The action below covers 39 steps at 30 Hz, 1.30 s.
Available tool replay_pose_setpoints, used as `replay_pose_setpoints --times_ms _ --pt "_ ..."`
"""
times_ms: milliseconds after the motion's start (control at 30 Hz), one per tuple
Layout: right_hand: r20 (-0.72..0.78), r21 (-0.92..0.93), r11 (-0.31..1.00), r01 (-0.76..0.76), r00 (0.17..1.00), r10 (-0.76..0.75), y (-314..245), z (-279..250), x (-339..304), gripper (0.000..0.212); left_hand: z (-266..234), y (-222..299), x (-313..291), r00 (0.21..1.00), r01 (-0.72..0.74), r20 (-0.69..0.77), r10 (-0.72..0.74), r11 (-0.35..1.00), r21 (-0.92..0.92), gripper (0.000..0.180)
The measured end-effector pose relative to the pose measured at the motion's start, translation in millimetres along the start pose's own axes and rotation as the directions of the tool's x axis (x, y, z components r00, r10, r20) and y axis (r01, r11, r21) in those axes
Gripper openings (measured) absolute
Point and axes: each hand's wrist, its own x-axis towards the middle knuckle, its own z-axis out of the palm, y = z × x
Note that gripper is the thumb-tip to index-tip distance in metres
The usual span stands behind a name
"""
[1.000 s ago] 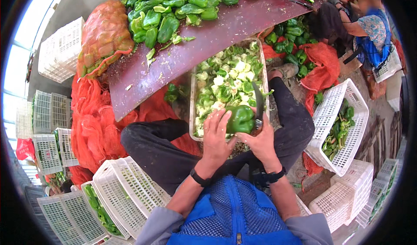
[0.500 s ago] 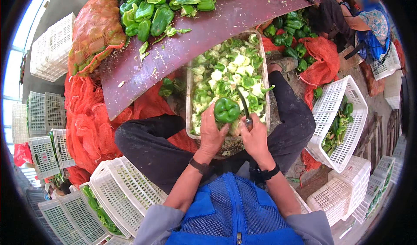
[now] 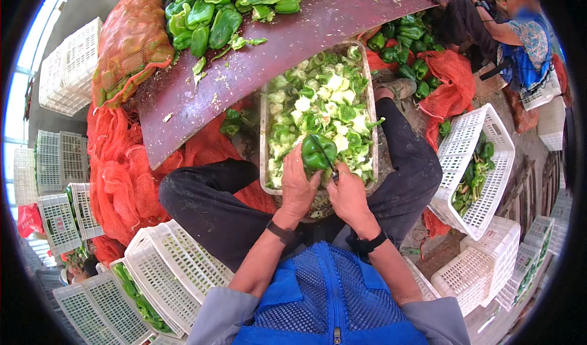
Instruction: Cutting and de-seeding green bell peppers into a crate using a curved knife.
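My left hand (image 3: pixel 299 183) is closed around a green bell pepper (image 3: pixel 316 153), held over the near part of a white crate. In my right hand (image 3: pixel 350 195) is a knife (image 3: pixel 332 168) with a dark handle, its curved blade laid against the right side of the pepper. Below both hands stands the white crate (image 3: pixel 265 155), filled with cut pepper tops and pale cores (image 3: pixel 336 91). The blade's tip is hard to make out against the pepper.
A dark red board (image 3: pixel 257 70) ahead carries a heap of green peppers (image 3: pixel 223 24). Red mesh sacks (image 3: pixel 116 149) lie left; another open sack (image 3: pixel 452 79) of peppers lies right. White crates (image 3: pixel 489 180) stand on both sides. Another person (image 3: pixel 520 36) sits at the far right.
The knife has come from beside the pepper onto its right side. My right hand has moved left and nearer to my left hand, and the pepper has tilted.
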Motion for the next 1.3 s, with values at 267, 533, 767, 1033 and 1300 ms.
replay_pose_setpoints --times_ms 267,533,767,1033,1300 --pt "0.032 -0.063 0.997 0.049 0.998 -0.047 4.1 11.8 14.2 0.033 -0.1 -2.1 -3.4 0.999 -0.043 0.008 0.043 0.999 0.028 0.086" --pt "0.02 -0.12 0.986 0.117 0.993 -0.116 19.9 24.1 13.2 0.025 -2.6 -6.6 -4.4 0.999 0.004 0.033 -0.002 0.997 -0.075 0.086" --pt "0.029 -0.107 0.991 0.086 0.996 -0.083 10.9 22.2 17.1 0.022 1.0 -3.5 -6.6 0.998 0.021 0.065 -0.019 0.999 -0.029 0.091" --pt "0.054 -0.125 0.984 0.124 0.992 -0.118 19.9 26.1 11.1 0.023 9.7 -6.1 -2.8 0.987 0.138 -0.062 -0.145 0.984 -0.109 0.083" --pt "0.063 -0.171 0.985 0.005 0.998 0.006 15.6 24.5 -7.4 0.027 -6.6 -14.4 22.2 0.854 0.458 0.013 -0.521 0.739 -0.493 0.073"
